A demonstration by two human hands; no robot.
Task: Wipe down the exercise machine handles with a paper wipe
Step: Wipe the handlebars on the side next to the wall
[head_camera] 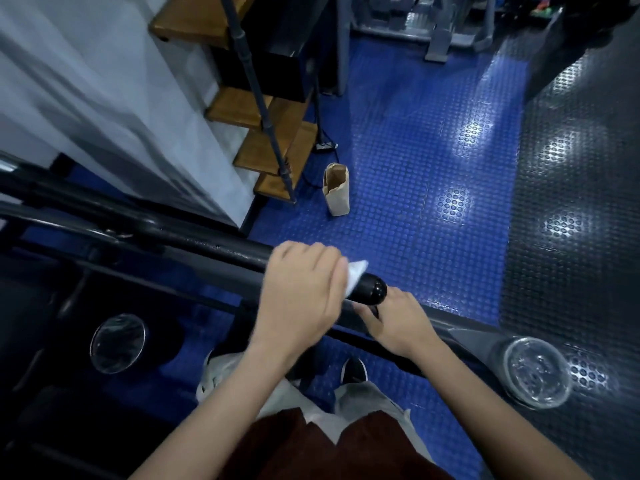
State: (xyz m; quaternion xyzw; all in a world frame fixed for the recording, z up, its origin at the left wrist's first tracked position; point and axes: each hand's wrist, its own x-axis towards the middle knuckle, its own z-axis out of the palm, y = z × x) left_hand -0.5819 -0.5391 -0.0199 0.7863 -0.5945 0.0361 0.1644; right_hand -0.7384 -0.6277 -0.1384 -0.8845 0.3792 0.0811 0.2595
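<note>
From the head camera, the left hand curls over the black handle, pressing a white paper wipe against it; only a corner of the wipe shows past the knuckles, the rest being hidden. The handle's rounded end sticks out just beyond this grip. Below it, the right hand holds a lower bar, its fingertips hidden behind it. Further beyond stands a paper bag.
</note>
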